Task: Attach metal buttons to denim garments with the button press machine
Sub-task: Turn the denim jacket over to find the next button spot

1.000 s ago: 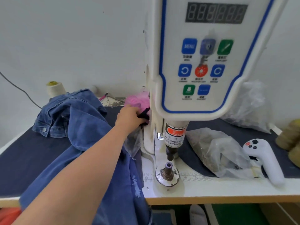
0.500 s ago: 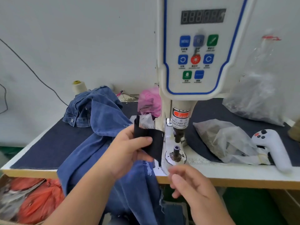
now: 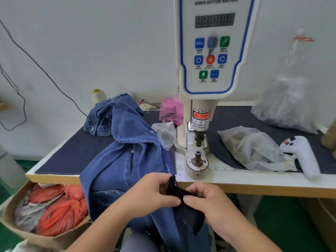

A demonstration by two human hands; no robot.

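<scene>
Both hands pinch one black fabric piece (image 3: 175,190) just below the table (image 3: 254,180) edge: left hand (image 3: 151,193), right hand (image 3: 205,200). Denim garment (image 3: 125,160) drapes beside the left hand; press die (image 3: 197,158) stands beyond both. Recommend flattening the piece before presenting it.

We see the button press machine (image 3: 212,70) standing on the table (image 3: 254,180), its lower die (image 3: 197,157) bare. Left of the machine, denim garments (image 3: 123,151) drape over the table edge. In front of the machine, below the edge, the left hand (image 3: 151,193) and right hand (image 3: 209,202) pinch a black fabric piece (image 3: 179,191) between them.
</scene>
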